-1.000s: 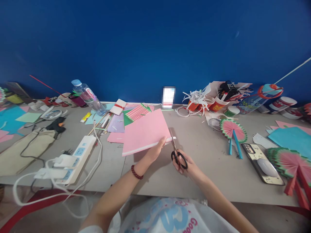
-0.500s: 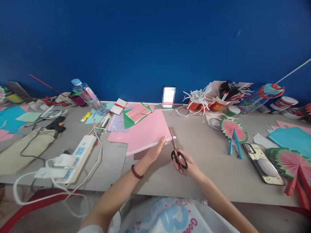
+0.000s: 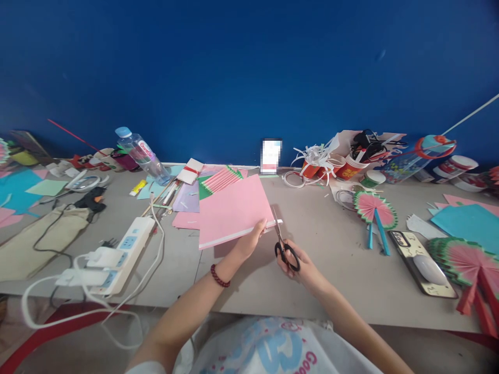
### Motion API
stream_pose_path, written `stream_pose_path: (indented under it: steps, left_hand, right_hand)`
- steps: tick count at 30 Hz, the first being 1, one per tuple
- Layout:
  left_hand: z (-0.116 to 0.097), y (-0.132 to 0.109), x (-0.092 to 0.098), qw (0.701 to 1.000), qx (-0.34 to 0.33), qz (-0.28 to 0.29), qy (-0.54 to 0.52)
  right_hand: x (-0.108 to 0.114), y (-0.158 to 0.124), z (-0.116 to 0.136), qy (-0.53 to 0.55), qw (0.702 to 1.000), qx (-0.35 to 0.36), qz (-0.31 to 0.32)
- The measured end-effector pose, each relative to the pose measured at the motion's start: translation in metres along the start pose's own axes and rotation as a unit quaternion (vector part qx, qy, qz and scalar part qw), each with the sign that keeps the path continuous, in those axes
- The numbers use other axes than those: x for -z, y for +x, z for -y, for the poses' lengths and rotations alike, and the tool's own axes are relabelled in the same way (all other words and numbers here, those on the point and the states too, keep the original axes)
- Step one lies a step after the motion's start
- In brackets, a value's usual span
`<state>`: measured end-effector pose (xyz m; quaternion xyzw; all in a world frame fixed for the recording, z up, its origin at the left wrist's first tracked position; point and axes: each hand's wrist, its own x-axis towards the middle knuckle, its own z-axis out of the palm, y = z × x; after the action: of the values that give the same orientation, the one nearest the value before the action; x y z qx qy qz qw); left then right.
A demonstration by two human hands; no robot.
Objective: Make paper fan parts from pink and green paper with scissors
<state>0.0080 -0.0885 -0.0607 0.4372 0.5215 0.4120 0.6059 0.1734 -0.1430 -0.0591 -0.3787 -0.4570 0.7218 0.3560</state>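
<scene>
My left hand (image 3: 248,241) pinches the near right corner of a pink sheet of paper (image 3: 232,210), held just above the grey table (image 3: 335,270). My right hand (image 3: 300,265) grips black-handled scissors (image 3: 284,244), fingers through the loops. The blades point away from me and meet the paper's right edge beside my left thumb. A thin white strip shows along the paper's near edge.
A white power strip (image 3: 117,252) with cables lies at the left, with a glue gun (image 3: 91,200) and a water bottle (image 3: 142,155) behind it. Pleated paper (image 3: 220,180) lies behind the sheet. Paper fans (image 3: 374,210), a phone (image 3: 423,262) and red cups (image 3: 346,166) sit right.
The pink sheet has swung slightly in my left hand, its left end shifting about. Both hands and the scissors stay almost where they were.
</scene>
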Motion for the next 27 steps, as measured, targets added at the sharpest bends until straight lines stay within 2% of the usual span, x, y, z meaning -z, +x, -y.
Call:
stream_pose_path:
  steps: [7, 27]
  left_hand:
    - [0.0053, 0.0013, 0.0012, 0.999, 0.029, -0.024, 0.004]
    - [-0.002, -0.0025, 0.0006, 1.0, 0.016, -0.008, 0.006]
  right_hand:
    - [-0.0012, -0.0007, -0.0003, -0.008, 1.0, -0.006, -0.007]
    - [0.0021, 0.0006, -0.0033, -0.002, 1.0, 0.002, 0.013]
